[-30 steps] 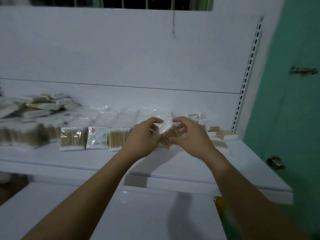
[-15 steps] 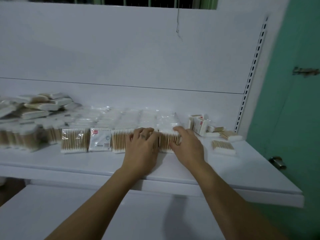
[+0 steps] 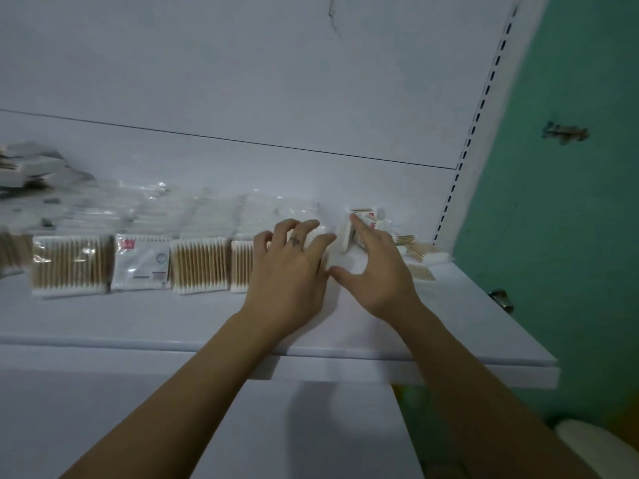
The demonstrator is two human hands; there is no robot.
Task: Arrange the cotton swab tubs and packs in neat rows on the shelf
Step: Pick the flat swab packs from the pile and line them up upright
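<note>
Cotton swab packs [image 3: 198, 264]: row lay along the shelf [image 3: 449, 323]; loose packs [image 3: 420, 252] sat near its right back corner. Left hand [image 3: 290, 267] pressed flat, grip wide; right hand [image 3: 377, 274] reached, grip wide. Best laid edge-to-edge.

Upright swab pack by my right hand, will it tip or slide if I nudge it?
Probably tips easily: the upright swab pack stands on a narrow edge. Likely light, holding only thin wooden swabs. Its plastic wrap may slide on the smooth shelf.

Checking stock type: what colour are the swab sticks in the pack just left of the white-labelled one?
Tan, white-tipped; the pack shows best in head view.
</note>
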